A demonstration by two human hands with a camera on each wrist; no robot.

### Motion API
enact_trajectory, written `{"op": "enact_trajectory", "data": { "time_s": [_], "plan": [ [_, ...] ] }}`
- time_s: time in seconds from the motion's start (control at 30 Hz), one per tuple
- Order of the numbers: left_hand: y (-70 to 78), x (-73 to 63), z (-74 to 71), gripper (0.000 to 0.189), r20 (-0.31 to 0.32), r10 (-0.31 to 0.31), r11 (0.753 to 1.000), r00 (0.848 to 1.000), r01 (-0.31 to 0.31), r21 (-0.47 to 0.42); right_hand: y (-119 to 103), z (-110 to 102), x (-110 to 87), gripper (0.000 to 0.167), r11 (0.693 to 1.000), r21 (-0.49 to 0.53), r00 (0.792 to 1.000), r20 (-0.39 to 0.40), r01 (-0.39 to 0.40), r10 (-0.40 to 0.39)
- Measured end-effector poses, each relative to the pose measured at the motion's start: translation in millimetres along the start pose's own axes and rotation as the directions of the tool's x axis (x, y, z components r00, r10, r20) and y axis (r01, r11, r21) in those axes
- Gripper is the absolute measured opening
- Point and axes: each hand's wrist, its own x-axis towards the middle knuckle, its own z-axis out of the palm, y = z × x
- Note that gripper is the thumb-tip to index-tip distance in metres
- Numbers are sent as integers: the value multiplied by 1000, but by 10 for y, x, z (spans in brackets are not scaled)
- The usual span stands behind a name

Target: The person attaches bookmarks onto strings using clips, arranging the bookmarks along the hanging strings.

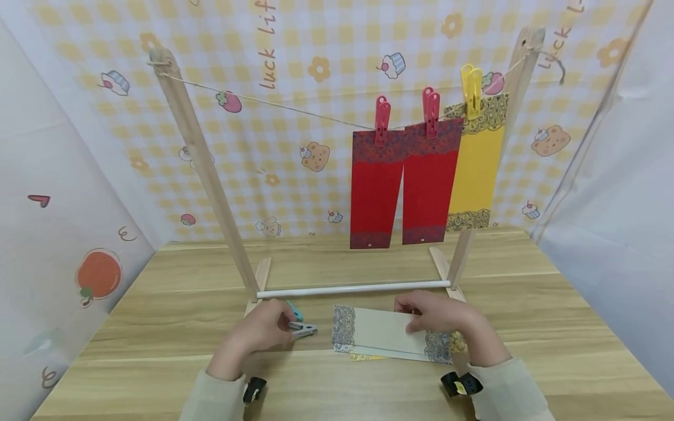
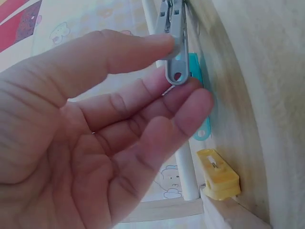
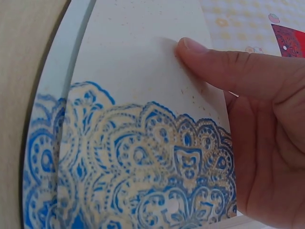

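My left hand (image 1: pixel 265 324) pinches a grey clothespin (image 2: pixel 177 52) between thumb and fingers, just above the table. Beside it lies a teal clothespin (image 1: pixel 296 311), and a yellow clothespin (image 2: pixel 219 175) shows in the left wrist view. My right hand (image 1: pixel 437 313) pinches a cream card (image 1: pixel 381 328) with blue lace-patterned ends, thumb on its face. Under that card are a pale blue card (image 3: pixel 45 124) and a yellow card (image 1: pixel 363 357), mostly covered.
A string (image 1: pixel 274 106) spans two wooden posts (image 1: pixel 202 169). Two red cards (image 1: pixel 374 193) hang from it by red clothespins (image 1: pixel 382 120), and a yellow card (image 1: pixel 476 169) hangs by a yellow clothespin (image 1: pixel 472 93). A white rod (image 1: pixel 353 289) joins the posts low down.
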Motion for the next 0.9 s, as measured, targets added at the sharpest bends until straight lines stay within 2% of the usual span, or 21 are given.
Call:
{"op": "enact_trajectory", "data": {
  "time_s": [0.23,0.5,0.67,0.9],
  "plan": [
    [23,-7,-15,21,-31,-10,1000,999,9,-28,14,-4,-6,15,1000,0,1000,-29,-4,4],
    [62,-7,-32,23,-84,-37,998,996,34,-44,14,-14,-5,15,999,16,998,-47,32,-31],
    [74,-4,-44,23,-127,-29,999,992,25,-37,13,-16,-6,14,998,27,995,-77,60,-57],
    [98,15,-57,27,-155,-16,999,988,9,-46,-7,-47,-22,12,998,27,992,-119,50,-46]
  ]
}}
